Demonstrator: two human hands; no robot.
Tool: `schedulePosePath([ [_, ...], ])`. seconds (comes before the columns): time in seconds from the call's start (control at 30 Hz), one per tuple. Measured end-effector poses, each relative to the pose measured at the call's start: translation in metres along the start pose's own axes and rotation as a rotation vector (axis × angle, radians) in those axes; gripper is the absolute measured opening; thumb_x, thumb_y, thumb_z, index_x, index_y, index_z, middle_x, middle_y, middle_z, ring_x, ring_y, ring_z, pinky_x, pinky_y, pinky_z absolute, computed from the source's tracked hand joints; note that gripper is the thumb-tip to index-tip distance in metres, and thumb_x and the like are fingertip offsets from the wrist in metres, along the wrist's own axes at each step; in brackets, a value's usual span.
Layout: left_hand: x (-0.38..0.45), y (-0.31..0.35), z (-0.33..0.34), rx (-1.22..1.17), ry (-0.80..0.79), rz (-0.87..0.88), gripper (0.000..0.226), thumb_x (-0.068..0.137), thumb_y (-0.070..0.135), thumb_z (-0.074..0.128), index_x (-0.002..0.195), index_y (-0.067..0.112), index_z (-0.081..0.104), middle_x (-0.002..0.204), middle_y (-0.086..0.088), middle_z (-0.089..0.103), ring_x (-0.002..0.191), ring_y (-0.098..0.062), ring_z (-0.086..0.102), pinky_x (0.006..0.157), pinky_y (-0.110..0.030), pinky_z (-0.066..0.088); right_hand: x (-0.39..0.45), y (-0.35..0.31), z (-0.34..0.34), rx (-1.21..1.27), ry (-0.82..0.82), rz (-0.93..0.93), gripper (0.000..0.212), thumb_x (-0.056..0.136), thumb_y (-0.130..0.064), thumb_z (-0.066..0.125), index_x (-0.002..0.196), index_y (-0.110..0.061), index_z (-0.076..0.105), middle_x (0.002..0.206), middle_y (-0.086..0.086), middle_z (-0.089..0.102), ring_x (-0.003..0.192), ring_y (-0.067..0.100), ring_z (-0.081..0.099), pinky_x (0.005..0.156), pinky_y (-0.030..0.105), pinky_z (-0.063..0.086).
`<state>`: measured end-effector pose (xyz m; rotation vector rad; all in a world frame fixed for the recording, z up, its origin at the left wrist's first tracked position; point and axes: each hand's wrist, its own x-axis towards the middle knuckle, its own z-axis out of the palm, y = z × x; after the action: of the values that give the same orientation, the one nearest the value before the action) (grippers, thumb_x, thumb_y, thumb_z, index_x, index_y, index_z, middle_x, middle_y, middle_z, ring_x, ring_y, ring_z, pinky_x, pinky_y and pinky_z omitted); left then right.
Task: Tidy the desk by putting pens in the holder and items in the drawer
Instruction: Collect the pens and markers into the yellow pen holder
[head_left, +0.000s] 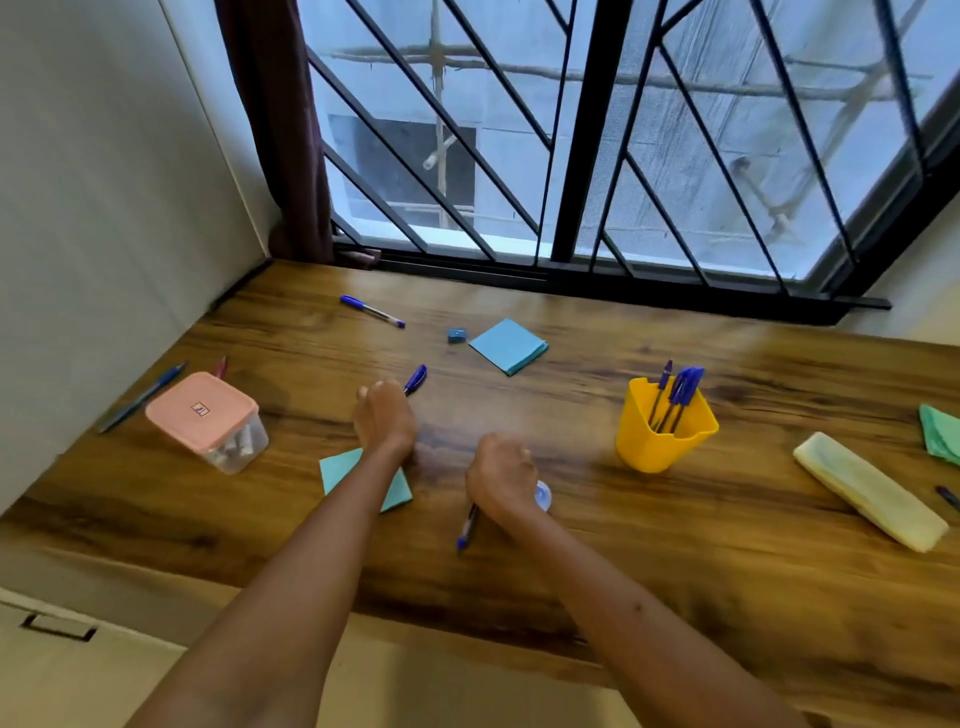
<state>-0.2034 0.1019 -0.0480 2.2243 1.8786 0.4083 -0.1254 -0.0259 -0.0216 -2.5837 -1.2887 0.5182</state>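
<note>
My left hand (384, 415) is closed over a blue pen (415, 378) whose cap end sticks out past the fingers. Near the desk's front, my right hand (501, 478) is curled around another blue pen (466, 530), which points back toward me. A small clear round thing (543, 494) shows beside that hand. The yellow holder (665, 441) stands to the right with several blue pens (680, 389) upright in it. Loose pens lie at the back (371, 310), at the left edge (140, 397) and at the far right (948, 496).
On the wooden desk (675, 545) lie a blue sharpener (457, 335), a blue note pad (509, 345), a teal note pad (397, 491) under my left forearm, a pink-lidded box (202, 410), a yellow cloth (867, 491) and a green cloth (940, 434). A drawer handle (57, 626) shows lower left.
</note>
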Motion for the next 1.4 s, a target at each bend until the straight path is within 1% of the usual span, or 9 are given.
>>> schedulePosePath([
  [0.1, 0.004, 0.004, 0.005, 0.054, -0.03, 0.017, 0.021, 0.092, 0.002, 0.046, 0.104, 0.004, 0.063, 0.11, -0.015, 0.063, 0.105, -0.032, 0.056, 0.079, -0.037, 0.048, 0.007, -0.004, -0.001, 0.142, -0.01, 0.081, 0.024, 0.092, -0.007, 0.05, 0.115, -0.002, 0.051, 0.117, 0.017, 0.062, 0.107, 0.032, 0.06, 0.085, 0.036, 0.049],
  [0.33, 0.004, 0.041, 0.007, 0.002, -0.26, 0.102, 0.031, 0.095, 0.008, 0.044, 0.123, 0.0, 0.052, 0.126, -0.022, 0.048, 0.106, -0.032, 0.057, 0.085, -0.034, 0.046, 0.025, 0.011, -0.037, 0.411, 0.106, 0.177, 0.049, 0.082, -0.024, 0.073, 0.118, -0.007, 0.044, 0.113, 0.011, 0.064, 0.104, 0.028, 0.062, 0.076, 0.032, 0.047],
  [0.5, -0.002, 0.099, 0.001, -0.525, -0.226, 0.223, 0.021, 0.095, 0.008, 0.049, 0.112, 0.003, 0.059, 0.114, -0.015, 0.055, 0.087, -0.022, 0.059, 0.079, -0.034, 0.053, 0.029, 0.041, -0.081, 0.527, 0.45, 0.133, 0.026, 0.088, -0.024, 0.065, 0.106, -0.008, 0.057, 0.098, 0.007, 0.067, 0.092, 0.024, 0.064, 0.058, 0.022, 0.034],
  [0.73, -0.037, 0.192, -0.036, -0.942, -0.301, 0.441, 0.016, 0.092, 0.007, 0.056, 0.105, 0.0, 0.062, 0.085, -0.013, 0.064, 0.061, -0.006, 0.058, 0.061, -0.017, 0.046, 0.031, 0.095, -0.146, 0.695, 0.908, 0.15, 0.013, 0.083, -0.018, 0.059, 0.088, -0.009, 0.052, 0.075, 0.004, 0.061, 0.072, 0.029, 0.06, 0.063, 0.041, 0.047],
  [0.8, -0.051, 0.207, -0.036, -0.956, -0.327, 0.489, 0.015, 0.09, 0.007, 0.059, 0.103, 0.0, 0.063, 0.083, -0.008, 0.063, 0.058, 0.001, 0.056, 0.06, -0.014, 0.046, 0.029, 0.112, -0.154, 0.651, 0.928, 0.152, 0.012, 0.084, -0.018, 0.059, 0.087, -0.01, 0.05, 0.073, 0.002, 0.058, 0.068, 0.025, 0.056, 0.059, 0.036, 0.042],
  [1.0, -0.072, 0.217, -0.012, -0.73, -0.432, 0.558, 0.017, 0.089, 0.01, 0.06, 0.105, 0.004, 0.064, 0.095, -0.007, 0.065, 0.089, -0.017, 0.06, 0.083, -0.031, 0.049, 0.029, 0.148, -0.142, 0.489, 0.804, 0.18, 0.011, 0.087, -0.019, 0.058, 0.084, -0.014, 0.048, 0.076, 0.002, 0.056, 0.071, 0.022, 0.055, 0.06, 0.033, 0.039],
  [1.13, -0.073, 0.212, 0.003, -0.585, -0.406, 0.574, 0.017, 0.086, 0.015, 0.066, 0.101, 0.007, 0.067, 0.101, -0.013, 0.061, 0.089, -0.02, 0.056, 0.084, -0.035, 0.05, 0.032, 0.16, -0.133, 0.414, 0.671, 0.237, 0.016, 0.087, -0.021, 0.059, 0.095, -0.008, 0.056, 0.09, 0.009, 0.065, 0.086, 0.027, 0.06, 0.068, 0.033, 0.043],
  [1.2, -0.071, 0.211, 0.004, -0.559, -0.406, 0.556, 0.02, 0.083, 0.022, 0.069, 0.097, 0.008, 0.065, 0.101, -0.015, 0.058, 0.093, -0.025, 0.054, 0.084, -0.038, 0.049, 0.034, 0.162, -0.13, 0.413, 0.646, 0.266, 0.025, 0.084, -0.024, 0.061, 0.103, -0.009, 0.054, 0.1, 0.01, 0.064, 0.099, 0.03, 0.058, 0.084, 0.042, 0.047],
  [1.4, -0.063, 0.202, -0.014, -0.66, -0.278, 0.457, 0.036, 0.084, 0.028, 0.069, 0.11, 0.005, 0.062, 0.102, -0.01, 0.057, 0.088, -0.015, 0.052, 0.075, -0.024, 0.041, 0.042, 0.147, -0.142, 0.368, 0.85, 0.189, 0.036, 0.081, -0.019, 0.059, 0.115, -0.01, 0.052, 0.113, 0.009, 0.057, 0.11, 0.029, 0.047, 0.093, 0.043, 0.034],
])
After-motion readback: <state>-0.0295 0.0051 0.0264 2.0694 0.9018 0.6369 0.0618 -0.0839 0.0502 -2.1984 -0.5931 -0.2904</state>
